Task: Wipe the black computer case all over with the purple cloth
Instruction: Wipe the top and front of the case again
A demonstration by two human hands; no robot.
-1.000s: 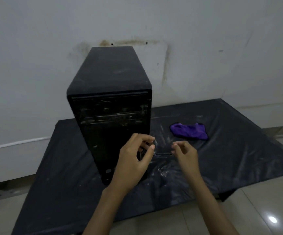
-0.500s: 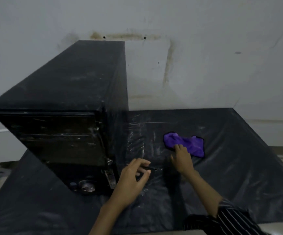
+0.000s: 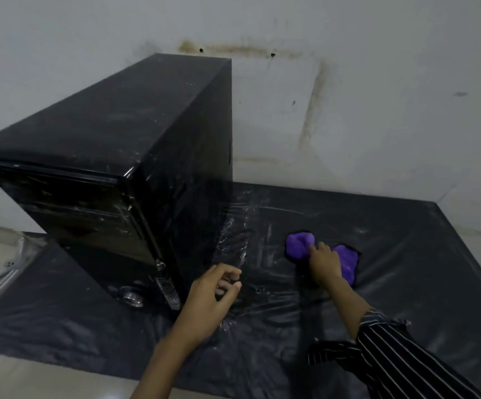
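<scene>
The black computer case (image 3: pixel 135 133) stands upright at the left on a black plastic sheet (image 3: pixel 411 272), its dusty top and right side facing me. The purple cloth (image 3: pixel 299 246) lies crumpled on the sheet, to the right of the case and apart from it. My right hand (image 3: pixel 324 264) is on the middle of the cloth, fingers curled into it, and the fabric bunches up on both sides. My left hand (image 3: pixel 210 300) hovers by the case's lower front corner with loosely curled fingers and holds nothing.
A stained white wall (image 3: pixel 348 110) rises close behind the case and the sheet. On the tiled floor at the far left lie a white strip and a cable (image 3: pixel 6 272). My striped sleeve (image 3: pixel 400 361) crosses the lower right.
My right hand reached from in front of the case to the cloth and closed on it, so it bunched up. The view moved closer and to the right. My left hand stayed by the case's corner.
</scene>
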